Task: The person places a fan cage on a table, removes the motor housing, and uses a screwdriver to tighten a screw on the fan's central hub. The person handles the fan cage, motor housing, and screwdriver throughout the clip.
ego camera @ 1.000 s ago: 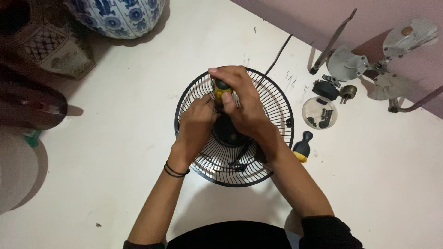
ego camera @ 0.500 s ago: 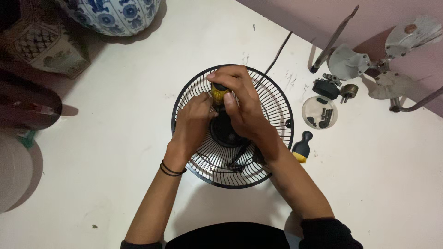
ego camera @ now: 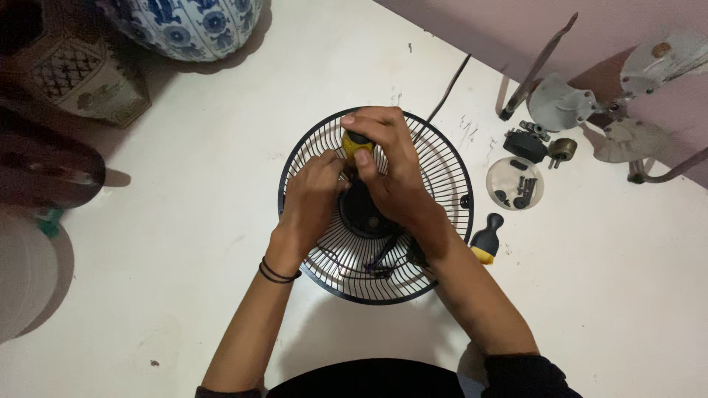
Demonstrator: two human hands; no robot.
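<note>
A yellow-handled screwdriver (ego camera: 357,142) is gripped by the right hand (ego camera: 391,177) above the fan guard (ego camera: 442,173); left hand (ego camera: 313,195) fingers pinch its shaft. The wire guard seems light and springy, best held by its rim.

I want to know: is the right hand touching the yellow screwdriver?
Touching. The head view shows the right hand wrapped around the yellow screwdriver handle.

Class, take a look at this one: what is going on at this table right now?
A person works with both hands over a black wire fan grille lying flat on a white table. The right hand grips a yellow-and-black screwdriver handle upright above the grille's hub; the left hand steadies it lower down. A second screwdriver and a small dish of parts lie to the right.
</note>
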